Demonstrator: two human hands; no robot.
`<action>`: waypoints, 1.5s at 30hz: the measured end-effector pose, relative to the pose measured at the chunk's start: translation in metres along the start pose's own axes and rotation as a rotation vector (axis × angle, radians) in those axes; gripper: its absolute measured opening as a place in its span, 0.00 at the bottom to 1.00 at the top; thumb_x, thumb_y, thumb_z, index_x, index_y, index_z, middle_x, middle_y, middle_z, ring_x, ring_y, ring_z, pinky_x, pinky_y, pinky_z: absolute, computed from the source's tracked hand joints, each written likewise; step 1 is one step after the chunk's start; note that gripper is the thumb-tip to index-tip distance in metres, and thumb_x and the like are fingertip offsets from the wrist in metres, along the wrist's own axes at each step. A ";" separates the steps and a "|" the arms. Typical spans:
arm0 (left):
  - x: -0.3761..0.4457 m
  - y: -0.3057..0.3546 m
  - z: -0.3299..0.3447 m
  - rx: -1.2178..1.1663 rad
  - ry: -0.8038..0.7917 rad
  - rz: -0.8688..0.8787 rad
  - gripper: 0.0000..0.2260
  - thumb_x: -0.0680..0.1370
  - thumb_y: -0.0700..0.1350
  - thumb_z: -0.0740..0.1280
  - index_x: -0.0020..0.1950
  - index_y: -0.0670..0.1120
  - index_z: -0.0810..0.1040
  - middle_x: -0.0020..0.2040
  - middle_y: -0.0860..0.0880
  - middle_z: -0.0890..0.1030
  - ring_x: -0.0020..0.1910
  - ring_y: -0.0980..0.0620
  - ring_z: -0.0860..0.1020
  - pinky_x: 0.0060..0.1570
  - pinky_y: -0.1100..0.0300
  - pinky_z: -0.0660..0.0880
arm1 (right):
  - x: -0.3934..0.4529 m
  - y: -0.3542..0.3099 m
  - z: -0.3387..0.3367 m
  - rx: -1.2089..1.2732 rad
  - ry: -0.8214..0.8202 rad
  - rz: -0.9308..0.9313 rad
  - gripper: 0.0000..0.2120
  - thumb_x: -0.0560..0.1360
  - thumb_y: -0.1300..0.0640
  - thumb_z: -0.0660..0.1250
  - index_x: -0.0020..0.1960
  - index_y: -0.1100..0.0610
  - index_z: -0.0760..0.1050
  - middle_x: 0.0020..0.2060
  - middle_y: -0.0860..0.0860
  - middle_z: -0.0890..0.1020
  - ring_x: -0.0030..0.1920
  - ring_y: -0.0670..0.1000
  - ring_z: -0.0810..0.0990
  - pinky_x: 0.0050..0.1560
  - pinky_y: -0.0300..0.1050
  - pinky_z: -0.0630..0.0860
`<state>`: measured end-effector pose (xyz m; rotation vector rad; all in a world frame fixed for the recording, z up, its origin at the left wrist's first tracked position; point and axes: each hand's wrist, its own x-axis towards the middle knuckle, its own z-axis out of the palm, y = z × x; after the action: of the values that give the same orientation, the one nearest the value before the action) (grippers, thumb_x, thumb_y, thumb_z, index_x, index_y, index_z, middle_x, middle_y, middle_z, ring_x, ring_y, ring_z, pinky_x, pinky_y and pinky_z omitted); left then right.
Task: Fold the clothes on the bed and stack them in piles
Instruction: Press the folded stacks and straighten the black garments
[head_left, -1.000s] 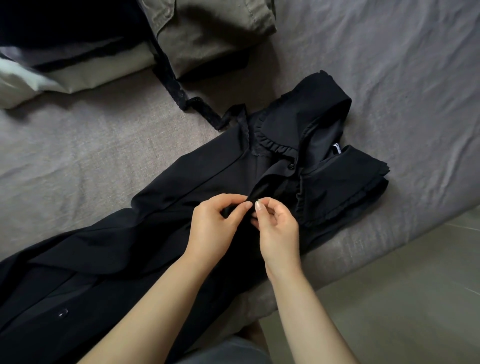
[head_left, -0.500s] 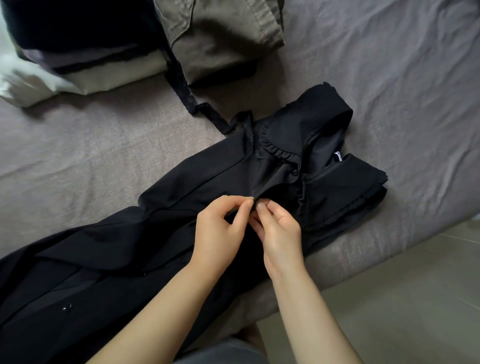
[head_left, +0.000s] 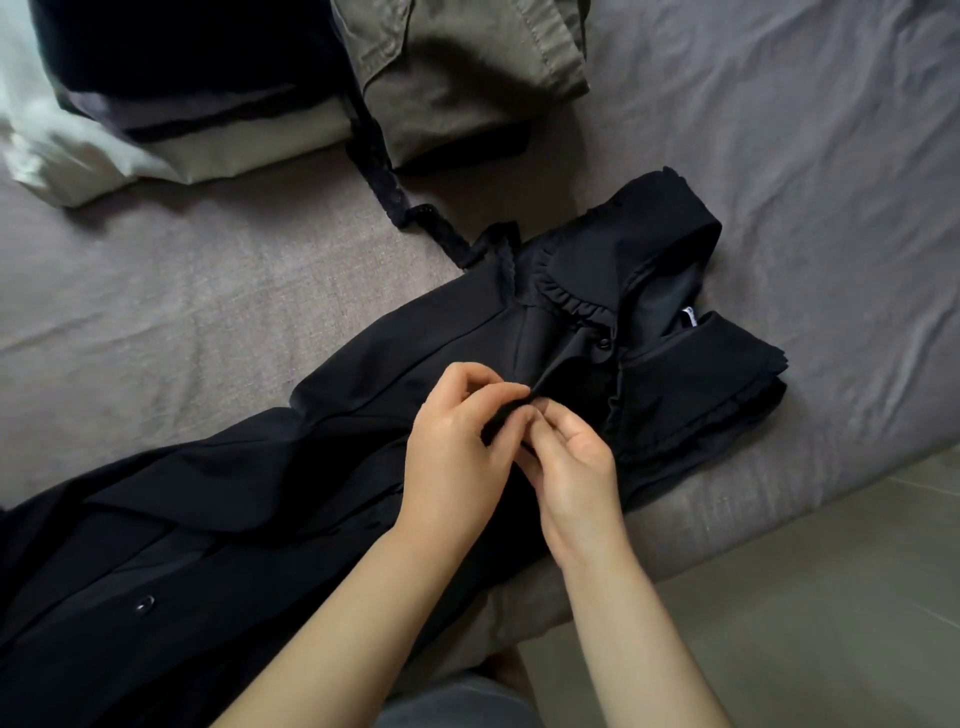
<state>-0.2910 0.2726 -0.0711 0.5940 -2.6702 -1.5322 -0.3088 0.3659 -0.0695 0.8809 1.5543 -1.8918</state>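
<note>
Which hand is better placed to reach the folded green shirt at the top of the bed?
Probably the left hand. The green shirt lies up and slightly left of both hands, nearer that side. Both it and the right hand pinch the black dress, so either must let go.

Bare grey sheet (head_left: 779, 130) lies open to the right of the black garment (head_left: 363, 405) and above its collar; another bare stretch runs left of it; the olive folded garment (head_left: 467, 78) and the dark-and-pale pile (head_left: 208, 119) block the far edge; a lace strap (head_left: 395, 192) crosses between.
</note>
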 end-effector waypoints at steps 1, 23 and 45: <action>0.002 0.001 0.000 0.017 0.001 0.011 0.06 0.75 0.45 0.68 0.49 0.46 0.83 0.46 0.55 0.77 0.44 0.58 0.76 0.44 0.62 0.75 | 0.000 0.000 0.000 -0.037 0.013 -0.013 0.08 0.80 0.65 0.60 0.53 0.66 0.77 0.46 0.59 0.83 0.47 0.50 0.82 0.53 0.42 0.80; 0.006 -0.002 -0.018 -0.199 -0.155 -0.292 0.05 0.77 0.41 0.67 0.44 0.50 0.79 0.37 0.57 0.82 0.37 0.61 0.79 0.39 0.72 0.71 | -0.003 0.000 0.014 -0.649 0.250 -0.340 0.06 0.77 0.60 0.65 0.44 0.50 0.75 0.44 0.53 0.81 0.40 0.45 0.80 0.42 0.32 0.74; -0.033 -0.033 0.017 0.299 0.177 0.187 0.14 0.77 0.38 0.60 0.57 0.39 0.82 0.59 0.42 0.81 0.48 0.53 0.74 0.52 0.60 0.69 | -0.003 0.001 0.017 -0.122 0.080 0.028 0.09 0.76 0.67 0.62 0.37 0.66 0.71 0.33 0.55 0.75 0.39 0.50 0.75 0.49 0.46 0.76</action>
<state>-0.2536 0.2830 -0.1015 0.4447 -2.7415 -0.9951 -0.3088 0.3496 -0.0656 0.9292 1.6760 -1.7417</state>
